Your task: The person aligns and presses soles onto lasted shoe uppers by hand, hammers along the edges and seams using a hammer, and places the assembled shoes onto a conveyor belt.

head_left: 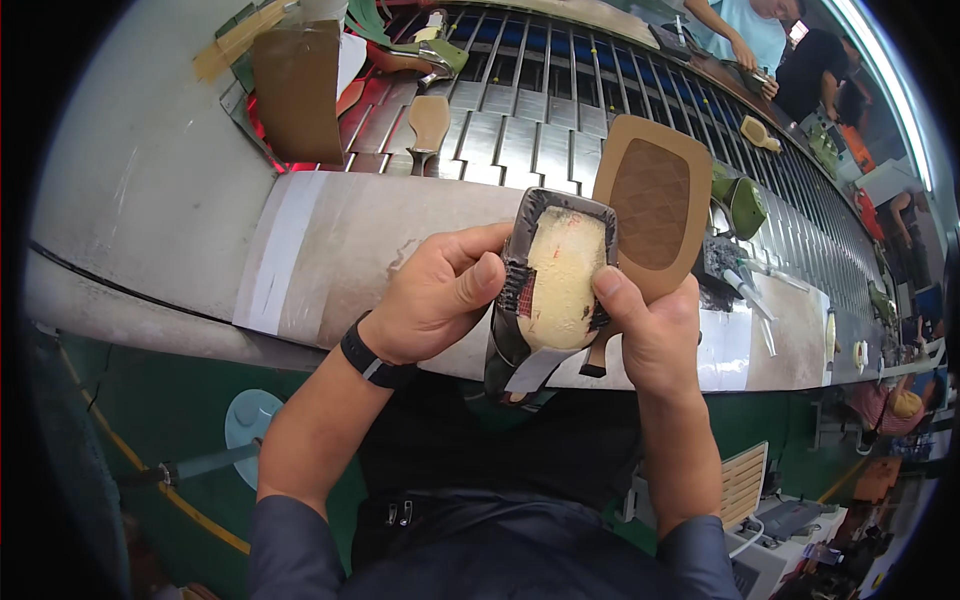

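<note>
Between my hands is a black shoe upper (565, 278) on a last, its cream underside turned up and its dark folded edge running round the rim. My left hand (430, 290) grips the shoe's left side, fingers behind it and thumb bent beside it. With its thumb pressed on the cream underside, my right hand (660, 335) grips the shoe from the right. The same hand also holds a brown shoe sole (655, 200) with a textured centre, upright behind the shoe. The sole's slim heel points down near the shoe's lower right. My right fingers are mostly hidden.
Beyond the bench edge (390, 220) runs a slatted metal conveyor (500, 110). On it lie another tan sole (429, 125) and a green shoe (440, 60). A brown board (298, 92) stands at left. Right of me are a green shoe (742, 205) and a dark block (715, 265). People work across the conveyor.
</note>
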The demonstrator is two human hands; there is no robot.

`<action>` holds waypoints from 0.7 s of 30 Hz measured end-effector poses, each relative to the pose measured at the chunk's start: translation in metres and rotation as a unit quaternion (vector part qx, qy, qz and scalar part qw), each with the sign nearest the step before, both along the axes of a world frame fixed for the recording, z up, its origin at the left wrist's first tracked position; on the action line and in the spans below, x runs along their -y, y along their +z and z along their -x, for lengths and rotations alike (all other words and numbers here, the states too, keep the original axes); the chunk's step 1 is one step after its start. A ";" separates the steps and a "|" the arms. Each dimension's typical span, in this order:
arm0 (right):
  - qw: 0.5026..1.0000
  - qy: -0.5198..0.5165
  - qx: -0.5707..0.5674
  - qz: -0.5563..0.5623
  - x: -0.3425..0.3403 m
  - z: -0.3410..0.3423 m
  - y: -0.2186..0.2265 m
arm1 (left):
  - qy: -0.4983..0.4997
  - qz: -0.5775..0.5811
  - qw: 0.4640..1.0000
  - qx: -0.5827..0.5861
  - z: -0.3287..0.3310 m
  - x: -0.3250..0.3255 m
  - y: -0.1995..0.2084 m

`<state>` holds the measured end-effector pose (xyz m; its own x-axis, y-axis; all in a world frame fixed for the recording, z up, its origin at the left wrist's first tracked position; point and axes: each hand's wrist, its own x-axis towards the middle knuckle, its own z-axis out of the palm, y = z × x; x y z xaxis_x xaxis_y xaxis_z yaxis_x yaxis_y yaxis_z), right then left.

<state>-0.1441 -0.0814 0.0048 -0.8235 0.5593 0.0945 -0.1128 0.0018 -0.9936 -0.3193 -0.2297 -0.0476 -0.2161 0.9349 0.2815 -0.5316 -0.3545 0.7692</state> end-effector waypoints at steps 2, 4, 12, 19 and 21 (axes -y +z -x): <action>1.000 0.002 -0.023 0.008 0.004 0.000 0.002 | 0.002 0.037 0.999 0.021 0.001 0.003 0.006; 1.000 0.001 -0.005 -0.001 0.005 -0.002 0.002 | 0.016 0.052 0.998 -0.014 0.002 0.004 0.009; 0.999 -0.012 -0.037 -0.021 0.015 0.005 0.004 | 0.045 0.115 0.990 -0.067 0.007 0.009 0.039; 0.998 -0.049 0.006 0.041 0.015 -0.004 -0.024 | 0.150 0.085 0.979 -0.109 0.011 -0.004 0.059; 0.989 -0.124 -0.020 0.072 0.025 -0.019 -0.031 | 0.173 0.060 0.978 -0.102 0.005 0.003 0.058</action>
